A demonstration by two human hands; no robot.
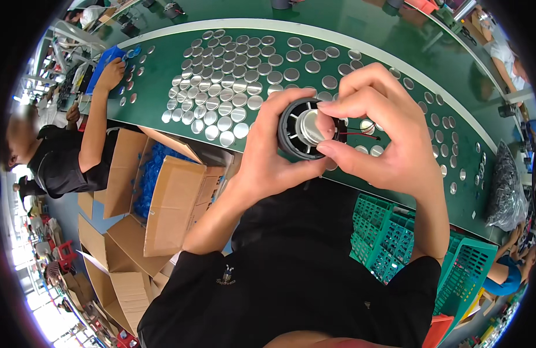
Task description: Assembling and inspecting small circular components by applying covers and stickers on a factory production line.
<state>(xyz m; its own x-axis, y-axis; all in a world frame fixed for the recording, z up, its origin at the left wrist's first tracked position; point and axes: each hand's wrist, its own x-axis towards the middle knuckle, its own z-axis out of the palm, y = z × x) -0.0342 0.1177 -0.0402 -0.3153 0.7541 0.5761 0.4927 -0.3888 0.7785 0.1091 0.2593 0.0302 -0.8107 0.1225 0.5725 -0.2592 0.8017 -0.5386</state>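
Above the table's near edge, my left hand (265,156) is wrapped round a black ring-shaped housing (287,142), apparently a small motor or fan part, with its spoked face toward me. A silver round metal cap (308,127) sits at the middle of it. My right hand (390,127) is closed from the right, its thumb and fingers pinching at the cap and the housing's right rim. Red and black wires (361,134) stick out to the right of the housing. Beneath and behind my hands, many silver round caps (239,87) lie in rows on the green table (157,81).
Open cardboard boxes (172,191), one with blue plastic pieces, stand at my left. Green plastic crates (465,269) are at my right. A black plastic bag (506,191) lies at the table's right end. On the left, a co-worker (76,151) reaches to a blue bin (105,61).
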